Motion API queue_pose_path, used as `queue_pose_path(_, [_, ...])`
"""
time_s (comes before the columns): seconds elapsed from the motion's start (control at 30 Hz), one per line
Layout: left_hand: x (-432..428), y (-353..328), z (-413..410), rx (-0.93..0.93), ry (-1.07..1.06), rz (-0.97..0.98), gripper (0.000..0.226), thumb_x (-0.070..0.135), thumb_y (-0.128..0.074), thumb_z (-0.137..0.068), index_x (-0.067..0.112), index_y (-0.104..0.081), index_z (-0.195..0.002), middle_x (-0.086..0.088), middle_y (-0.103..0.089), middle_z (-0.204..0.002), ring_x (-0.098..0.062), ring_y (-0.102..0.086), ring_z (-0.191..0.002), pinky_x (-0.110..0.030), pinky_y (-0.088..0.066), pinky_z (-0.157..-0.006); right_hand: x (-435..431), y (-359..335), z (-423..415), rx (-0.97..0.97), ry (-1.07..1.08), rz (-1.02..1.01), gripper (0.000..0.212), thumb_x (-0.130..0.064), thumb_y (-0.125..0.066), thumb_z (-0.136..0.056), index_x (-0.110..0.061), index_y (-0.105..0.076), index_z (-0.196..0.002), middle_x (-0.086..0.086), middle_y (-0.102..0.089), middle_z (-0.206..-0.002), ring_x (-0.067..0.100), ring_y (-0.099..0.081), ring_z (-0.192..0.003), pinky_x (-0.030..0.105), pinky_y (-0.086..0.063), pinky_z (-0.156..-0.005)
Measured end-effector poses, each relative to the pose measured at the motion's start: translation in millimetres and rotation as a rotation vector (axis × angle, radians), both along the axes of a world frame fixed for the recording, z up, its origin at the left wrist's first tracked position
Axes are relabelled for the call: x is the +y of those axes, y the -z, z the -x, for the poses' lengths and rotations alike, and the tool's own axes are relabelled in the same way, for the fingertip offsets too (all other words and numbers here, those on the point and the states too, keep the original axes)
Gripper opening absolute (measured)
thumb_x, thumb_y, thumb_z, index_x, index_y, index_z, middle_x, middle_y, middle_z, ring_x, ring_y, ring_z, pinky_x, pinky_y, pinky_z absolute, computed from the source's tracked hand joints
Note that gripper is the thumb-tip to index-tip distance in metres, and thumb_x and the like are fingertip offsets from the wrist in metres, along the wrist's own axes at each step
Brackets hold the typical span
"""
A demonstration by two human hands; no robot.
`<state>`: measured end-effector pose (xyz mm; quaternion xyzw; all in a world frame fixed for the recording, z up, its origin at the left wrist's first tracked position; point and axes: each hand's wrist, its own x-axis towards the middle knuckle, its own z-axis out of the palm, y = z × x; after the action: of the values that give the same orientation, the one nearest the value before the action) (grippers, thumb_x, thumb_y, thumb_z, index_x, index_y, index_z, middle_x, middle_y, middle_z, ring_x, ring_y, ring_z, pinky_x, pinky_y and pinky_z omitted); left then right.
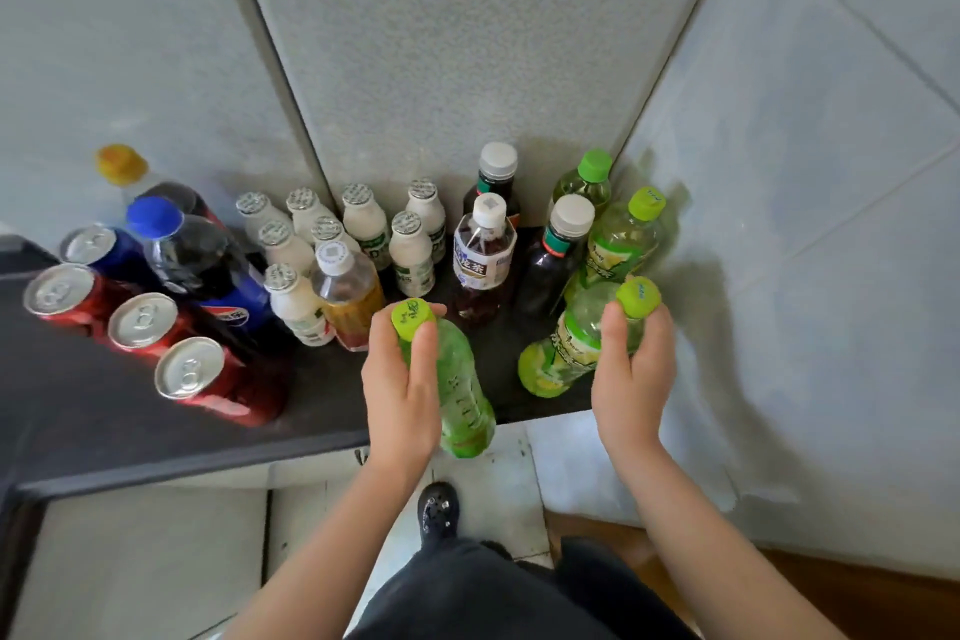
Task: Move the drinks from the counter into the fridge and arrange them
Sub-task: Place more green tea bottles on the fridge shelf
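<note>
My left hand (402, 392) grips a green-tea bottle (462, 395) just below its lime cap, held over the counter's front edge. A second green bottle (563, 353), tilted near the right end of the dark counter (93, 395), is gripped at the neck by my right hand (631, 374). Behind them stand two more green bottles (621, 242), dark tea bottles (553, 263), several small white milk bottles (410, 255), an amber drink bottle (350, 291), cola bottles (208, 270) and several cans (140, 322). No fridge is in view.
Grey wall panels (467, 42) close in behind and to the right of the counter. Below the counter edge is pale tiled floor (488, 463), with my dark shoe (439, 509) and dark clothing. A wooden surface (857, 592) shows at the lower right.
</note>
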<state>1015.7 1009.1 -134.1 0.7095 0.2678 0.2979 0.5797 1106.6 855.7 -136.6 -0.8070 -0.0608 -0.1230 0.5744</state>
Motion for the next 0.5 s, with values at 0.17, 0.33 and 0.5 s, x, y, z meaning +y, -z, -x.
queue_pose_path(0.17, [4.2,4.4,58.4,0.066,-0.187,0.056,0.02,0.032,-0.041,-0.092,0.026,-0.06,-0.092,0.026,-0.06,-0.09,0.003,-0.056,-0.085,-0.006,-0.041,-0.071,11.3,-11.3,22.0,-0.019,-0.169,-0.077,0.017,-0.041,-0.043,-0.09,-0.028,-0.053,-0.096,-0.014,-0.058,-0.086,-0.004,-0.055,-0.082,0.011,-0.042,-0.075])
queue_pose_path(0.33, [-13.3,13.4,132.7,0.1,-0.485,0.133,0.034,0.048,-0.039,-0.089,0.026,-0.064,-0.089,0.015,-0.061,-0.089,-0.004,-0.058,-0.084,-0.015,-0.045,-0.073,34.6,-8.5,58.9,0.032,-0.517,-0.087,0.01,-0.041,-0.044,-0.09,-0.037,-0.052,-0.086,-0.011,-0.057,-0.08,0.002,-0.054,-0.076,0.012,-0.041,-0.071])
queue_pose_path(0.5, [-46.1,30.8,223.6,0.157,-0.768,0.209,0.029,0.052,-0.04,-0.088,0.035,-0.064,-0.084,0.004,-0.062,-0.093,-0.01,-0.059,-0.084,-0.017,-0.046,-0.071,63.1,15.5,119.7,0.172,-0.841,-0.083,0.015,-0.04,-0.044,-0.092,-0.047,-0.056,-0.087,-0.017,-0.058,-0.081,0.005,-0.055,-0.079,0.022,-0.046,-0.074])
